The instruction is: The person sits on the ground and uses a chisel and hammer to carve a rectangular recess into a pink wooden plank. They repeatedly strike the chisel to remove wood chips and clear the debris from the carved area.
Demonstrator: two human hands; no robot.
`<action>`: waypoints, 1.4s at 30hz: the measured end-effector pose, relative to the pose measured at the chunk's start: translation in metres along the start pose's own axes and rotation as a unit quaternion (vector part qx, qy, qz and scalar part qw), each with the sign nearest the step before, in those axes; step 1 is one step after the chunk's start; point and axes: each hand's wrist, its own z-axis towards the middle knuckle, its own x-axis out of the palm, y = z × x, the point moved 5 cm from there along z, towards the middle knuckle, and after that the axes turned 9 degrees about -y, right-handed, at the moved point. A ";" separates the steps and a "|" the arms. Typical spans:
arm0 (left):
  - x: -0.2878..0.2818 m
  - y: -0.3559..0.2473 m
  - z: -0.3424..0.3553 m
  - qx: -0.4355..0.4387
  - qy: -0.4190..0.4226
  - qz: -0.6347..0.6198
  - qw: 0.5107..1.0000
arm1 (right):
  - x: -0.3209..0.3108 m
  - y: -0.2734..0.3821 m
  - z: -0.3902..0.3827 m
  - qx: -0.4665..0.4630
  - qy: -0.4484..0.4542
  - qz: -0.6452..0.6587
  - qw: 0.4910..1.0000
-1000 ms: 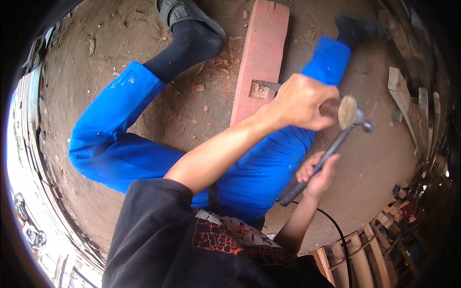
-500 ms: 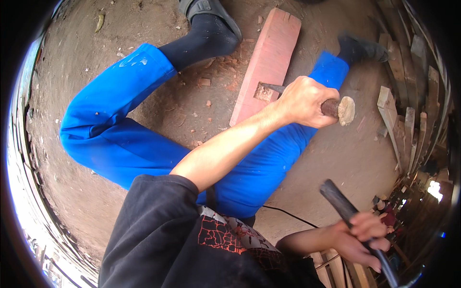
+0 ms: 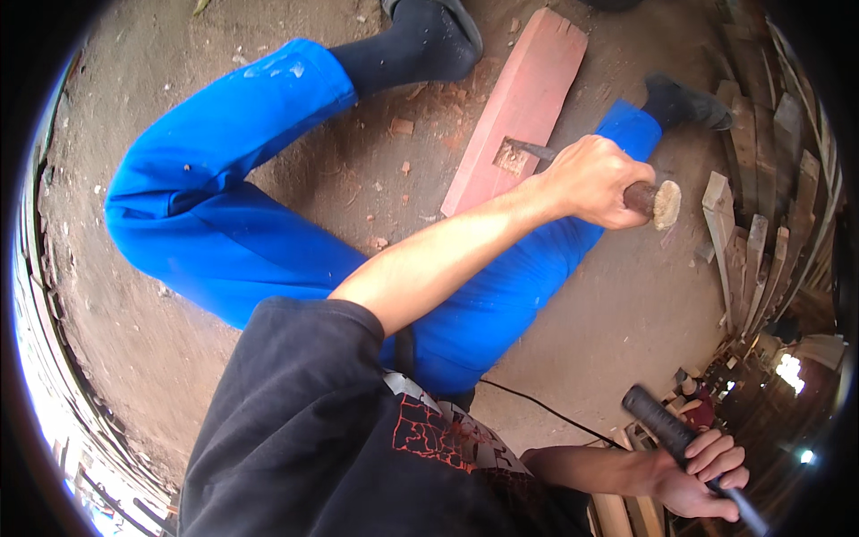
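Note:
My left hand [image 3: 601, 182] is wrapped round the brown wooden handle [image 3: 641, 199] of a chisel, whose pale butt end sticks out past the fist. The chisel's dark metal blade [image 3: 540, 150] slants into a rough square recess [image 3: 514, 157] cut in a reddish wooden block [image 3: 533, 80]. At the lower right, my right hand [image 3: 707, 474] is closed round a tool with a thick black grip [image 3: 658, 419]. A grey shaft runs from it past the hand toward the dark rim, blurred, and its far end is out of sight.
The block lies on the dirt ground between my outstretched legs in blue trousers [image 3: 242, 242]. Wood chips [image 3: 402, 126] are scattered beside it. Stacked boards and offcuts [image 3: 718, 201] line the right side. A black cable [image 3: 546, 409] crosses the ground near my waist.
My right hand and the black-gripped tool have moved down and slightly right. My left hand keeps hold of the chisel, its tip still in the recess. The whole view has shifted a little.

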 end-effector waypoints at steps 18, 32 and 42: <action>0.004 0.012 0.004 0.002 -0.033 0.049 0.998 | 0.025 -0.088 -0.056 0.032 -0.009 -0.226 0.974; 0.028 -0.028 0.000 0.046 0.021 0.011 0.999 | -0.004 -0.082 -0.049 0.341 -0.044 -0.166 0.924; 0.014 -0.012 0.001 0.032 0.020 0.024 0.999 | -0.001 -0.089 -0.061 0.392 -0.010 -0.169 0.904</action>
